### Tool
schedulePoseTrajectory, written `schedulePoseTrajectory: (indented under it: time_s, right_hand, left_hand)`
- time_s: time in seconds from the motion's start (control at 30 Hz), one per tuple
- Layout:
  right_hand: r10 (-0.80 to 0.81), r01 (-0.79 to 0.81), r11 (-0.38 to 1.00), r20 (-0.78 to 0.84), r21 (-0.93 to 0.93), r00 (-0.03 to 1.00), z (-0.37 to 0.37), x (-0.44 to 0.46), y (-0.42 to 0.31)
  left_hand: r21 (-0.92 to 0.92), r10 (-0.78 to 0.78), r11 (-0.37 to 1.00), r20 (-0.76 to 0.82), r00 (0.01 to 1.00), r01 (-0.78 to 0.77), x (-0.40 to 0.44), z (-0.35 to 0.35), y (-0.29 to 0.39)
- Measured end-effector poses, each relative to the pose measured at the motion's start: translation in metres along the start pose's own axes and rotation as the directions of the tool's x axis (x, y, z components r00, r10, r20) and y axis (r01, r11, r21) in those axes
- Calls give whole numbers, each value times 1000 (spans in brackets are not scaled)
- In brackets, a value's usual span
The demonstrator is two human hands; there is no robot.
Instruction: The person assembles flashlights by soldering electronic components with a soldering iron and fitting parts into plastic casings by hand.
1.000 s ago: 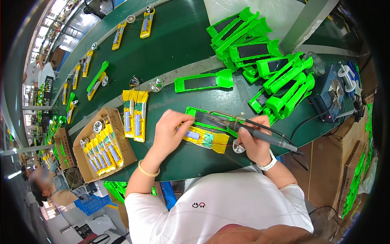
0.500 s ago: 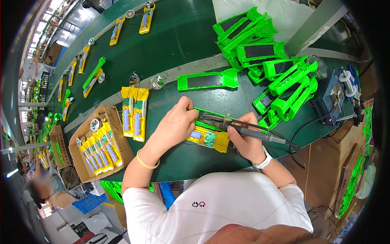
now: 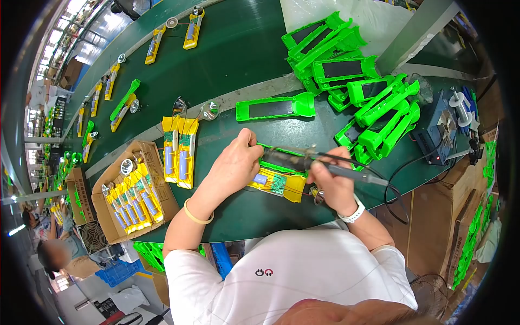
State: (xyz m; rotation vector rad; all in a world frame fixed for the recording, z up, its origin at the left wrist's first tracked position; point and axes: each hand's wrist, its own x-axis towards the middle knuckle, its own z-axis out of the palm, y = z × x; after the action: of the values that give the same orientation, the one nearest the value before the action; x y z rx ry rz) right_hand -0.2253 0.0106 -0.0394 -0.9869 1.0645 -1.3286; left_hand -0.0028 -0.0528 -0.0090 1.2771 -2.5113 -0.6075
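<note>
My right hand (image 3: pixel 335 181) is closed around a soldering iron (image 3: pixel 346 172), whose blurred front part lies across a green plastic casing (image 3: pixel 287 158). My left hand (image 3: pixel 234 162) is closed at the casing's left end; what its fingers pinch is hidden. Along the casing's near side lies a yellow holder (image 3: pixel 294 188) with a blue cell and a small green circuit board (image 3: pixel 278 184). A lamp reflector (image 3: pixel 317 196) sits beside the holder's right end, below my right hand. Another green casing (image 3: pixel 275 108) lies flat beyond my hands.
Two yellow holders (image 3: pixel 179 151) with reflectors stand left of my left hand. A cardboard box (image 3: pixel 103 216) holds several more. Green casings (image 3: pixel 346 69) are piled at the back right, near a soldering station (image 3: pixel 433 141) with a trailing black cable (image 3: pixel 391 181). A person (image 3: pixel 67 254) sits at far left.
My right hand has shifted slightly with the soldering iron, whose front is now blurred by motion. The reflector by the holder's right end has come into view. My left hand has barely moved.
</note>
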Motion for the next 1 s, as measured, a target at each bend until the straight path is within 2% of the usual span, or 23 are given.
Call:
schedulePoseTrajectory:
  time_s: [0.03,0.1,0.2,0.27,0.3,0.33,0.4,0.57,0.7,0.83,1.0]
  right_hand:
    - [-48,49,995,-16,87,999,-3,3,-5]
    - [-66,66,998,-18,9,998,-10,13,-15]
    - [-206,204,944,20,-259,978,-8,39,-13]
    - [-173,180,944,49,-277,984,-1,56,-13]
    - [-213,236,848,103,-475,972,-2,67,-9]
    - [-162,190,859,100,-475,982,-1,72,-7]
    - [-91,119,897,86,-425,992,2,72,-9]
    - [21,-13,993,66,-120,998,0,44,-21]
    - [-111,128,916,68,-380,992,-11,61,-9]
    - [-53,71,976,90,-207,995,-9,62,-2]
    - [-149,148,989,-22,-6,989,-13,30,-13]
  left_hand:
    - [-3,-1,1000,2,1000,1,0,0,0]
    - [-9,4,1000,-1,1000,-4,-1,1,0]
    - [-10,8,1000,-6,1000,-8,0,1,1]
    - [-2,1,1000,1,1000,-1,0,-1,2]
    - [-2,-3,1000,5,1000,3,1,-1,3]
    - [-2,-8,1000,9,1000,8,0,-1,3]
    - [-3,0,1000,7,1000,0,0,0,3]
    - [11,46,999,-13,999,-46,0,1,-3]
    - [15,15,1000,22,1000,-15,2,-2,2]
    - [23,3,1000,23,1000,-3,-1,-1,3]
    - [34,17,999,34,999,-18,1,-2,2]
